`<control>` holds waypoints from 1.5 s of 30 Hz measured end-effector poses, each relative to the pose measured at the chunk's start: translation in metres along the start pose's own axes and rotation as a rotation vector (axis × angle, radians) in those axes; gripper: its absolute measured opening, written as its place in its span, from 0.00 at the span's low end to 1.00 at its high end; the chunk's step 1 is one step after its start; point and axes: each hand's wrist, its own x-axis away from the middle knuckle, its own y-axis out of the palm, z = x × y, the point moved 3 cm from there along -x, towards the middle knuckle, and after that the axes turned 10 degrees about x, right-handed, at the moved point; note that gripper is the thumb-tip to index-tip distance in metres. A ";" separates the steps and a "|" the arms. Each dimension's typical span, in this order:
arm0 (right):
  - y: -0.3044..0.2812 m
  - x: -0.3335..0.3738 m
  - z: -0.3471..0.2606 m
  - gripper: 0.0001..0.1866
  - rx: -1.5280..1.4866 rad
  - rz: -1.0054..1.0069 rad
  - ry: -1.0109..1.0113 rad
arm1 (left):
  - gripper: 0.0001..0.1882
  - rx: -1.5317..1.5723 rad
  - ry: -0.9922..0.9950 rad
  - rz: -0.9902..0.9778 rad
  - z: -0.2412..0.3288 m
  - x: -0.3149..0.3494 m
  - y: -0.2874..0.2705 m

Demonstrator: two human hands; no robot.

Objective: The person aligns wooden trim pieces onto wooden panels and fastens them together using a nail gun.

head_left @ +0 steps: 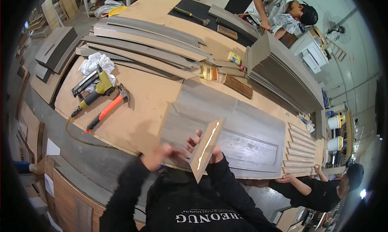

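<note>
A brown wooden strip (213, 142) with a wavy bead of white glue along its face is held tilted in my right hand (217, 155). That hand wraps round behind the strip, its fingers showing at the left edge. My left hand (161, 155), smeared by motion, is just left of the strip; whether it touches the strip, I cannot tell. Beneath lies a grey wood-grain door panel (258, 127) with recessed frames. On the bench to the left are a nail gun (101, 86) with a hose and an orange-handled claw hammer (110, 110).
Stacked grey boards (141, 40) lie across the bench (141, 123); a tall stack (279, 66) stands at right. A brush (209, 73), glue bottle (233, 58) and wood block (237, 86) lie between. Glued strips (301, 151) lie far right. Two co-workers are at the far side and right.
</note>
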 end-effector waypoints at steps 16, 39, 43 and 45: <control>-0.062 -0.040 -0.065 0.32 1.592 0.324 -0.192 | 0.29 -0.628 0.197 0.927 -0.002 0.033 -0.030; -0.063 -0.060 -0.061 0.21 2.170 0.503 -0.358 | 0.25 -1.137 0.249 1.223 -0.026 -0.034 -0.019; -0.061 -0.059 -0.067 0.21 2.190 0.515 -0.397 | 0.25 -1.185 0.291 1.214 -0.029 -0.034 -0.015; -0.074 -0.056 -0.065 0.25 2.239 0.474 -0.333 | 0.25 -1.180 0.330 1.179 -0.033 -0.038 -0.022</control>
